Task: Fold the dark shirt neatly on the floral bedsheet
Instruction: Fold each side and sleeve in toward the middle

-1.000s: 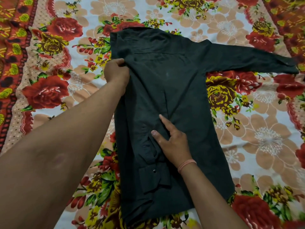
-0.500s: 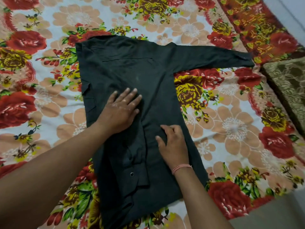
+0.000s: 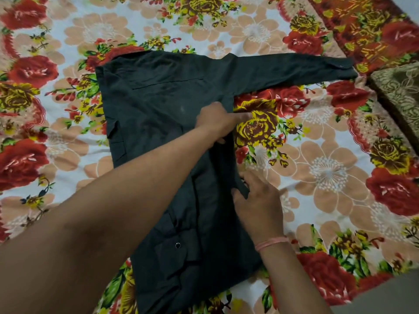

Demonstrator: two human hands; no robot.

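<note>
The dark shirt (image 3: 158, 105) lies flat on the floral bedsheet (image 3: 317, 168). Its left side and sleeve are folded in over the body, the cuff with a snap button near the bottom. The other sleeve (image 3: 294, 69) stretches out to the right. My left hand (image 3: 217, 123) reaches across the shirt and grips its right side edge just below the armpit. My right hand (image 3: 258, 200) pinches the same edge lower down, thumb on top of the cloth.
A brown patterned cushion (image 3: 399, 91) lies at the right, just past the outstretched cuff. The bedsheet's red and orange border (image 3: 362, 23) runs along the upper right. A grey floor strip (image 3: 385, 295) shows at the bottom right.
My left hand left the middle of the shirt and moved right to its side edge. My right hand shifted right from the shirt's body to that edge and took hold.
</note>
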